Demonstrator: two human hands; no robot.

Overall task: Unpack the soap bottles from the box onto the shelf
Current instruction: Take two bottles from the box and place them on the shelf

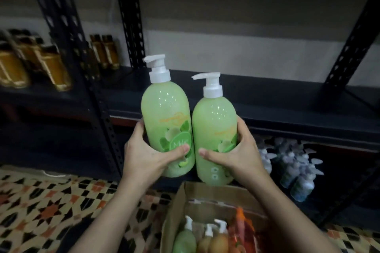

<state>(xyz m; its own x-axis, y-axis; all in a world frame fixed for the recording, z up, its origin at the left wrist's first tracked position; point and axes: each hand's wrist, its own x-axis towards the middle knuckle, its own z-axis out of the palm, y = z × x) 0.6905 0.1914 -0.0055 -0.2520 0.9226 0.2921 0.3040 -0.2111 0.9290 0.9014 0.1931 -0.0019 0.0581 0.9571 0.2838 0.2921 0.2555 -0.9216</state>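
I hold two green soap bottles with white pump tops upright, side by side, in front of a dark shelf board [267,100]. My left hand [147,156] grips the left green bottle [166,113] low around its label. My right hand [238,155] grips the right green bottle [213,121], which sits slightly lower. Both bottles hang above the open cardboard box [195,191] at the bottom middle. Inside the box stand another green bottle [184,238] and brownish pump bottles [216,240].
Black perforated metal uprights [67,33] frame the shelf unit. Amber bottles [49,63] fill the shelf at left. Several pale pump bottles [294,168] stand on the lower shelf at right. A patterned tile floor [51,207] lies beneath.
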